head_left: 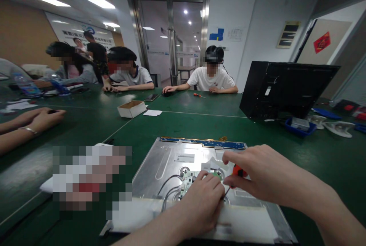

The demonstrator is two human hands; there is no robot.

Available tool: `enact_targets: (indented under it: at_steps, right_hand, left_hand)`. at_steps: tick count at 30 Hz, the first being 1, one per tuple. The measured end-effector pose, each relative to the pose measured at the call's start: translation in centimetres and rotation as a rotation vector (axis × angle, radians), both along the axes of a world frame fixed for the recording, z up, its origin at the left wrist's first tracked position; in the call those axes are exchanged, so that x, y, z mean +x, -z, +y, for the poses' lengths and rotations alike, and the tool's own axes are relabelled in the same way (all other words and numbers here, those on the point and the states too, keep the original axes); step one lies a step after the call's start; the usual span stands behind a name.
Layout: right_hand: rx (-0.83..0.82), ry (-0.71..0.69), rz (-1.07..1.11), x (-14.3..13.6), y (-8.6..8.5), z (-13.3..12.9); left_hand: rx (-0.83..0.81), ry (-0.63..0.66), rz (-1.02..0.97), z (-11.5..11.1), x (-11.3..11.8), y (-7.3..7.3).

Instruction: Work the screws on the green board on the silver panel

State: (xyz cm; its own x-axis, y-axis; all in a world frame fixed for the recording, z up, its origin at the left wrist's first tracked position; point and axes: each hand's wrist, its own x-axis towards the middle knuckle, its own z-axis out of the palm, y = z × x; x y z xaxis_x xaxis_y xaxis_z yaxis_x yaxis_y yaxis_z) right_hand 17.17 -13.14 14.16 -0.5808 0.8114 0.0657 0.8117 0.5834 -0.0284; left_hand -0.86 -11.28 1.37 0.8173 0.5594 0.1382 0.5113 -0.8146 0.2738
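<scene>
My right hand pinches a screwdriver with a red and black handle. Its thin shaft slants down and left toward the fingers of my left hand. That hand is closed, curled over a small green circuit board, its thumb and whatever it may pinch hidden. Under both hands lies a metal-backed display panel, with a blue circuit strip along its far edge. Dark cables run from the left side of the green board, and a whitish film covers the panel's near part.
A monitor stands at the right, beside a blue tray. Ahead are an open white box, a paper slip and another screwdriver. Another person's hands rest at the left; several people sit across the green table.
</scene>
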Motion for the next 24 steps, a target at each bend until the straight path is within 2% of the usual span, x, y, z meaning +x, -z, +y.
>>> enact_targets:
  at_steps: [11,19,24]
  right_hand:
    - [-0.045,-0.060,0.034,0.20,-0.23,-0.50]
    - [0.000,0.024,-0.036,0.14,-0.06,0.10]
    - [-0.023,-0.031,0.025,0.37,-0.08,-0.27]
  left_hand:
    - [0.017,-0.005,0.001,0.04,0.03,0.29]
    - [0.006,-0.002,0.007,0.08,-0.05,0.26]
    - [0.010,0.000,0.015,0.10,0.02,0.21]
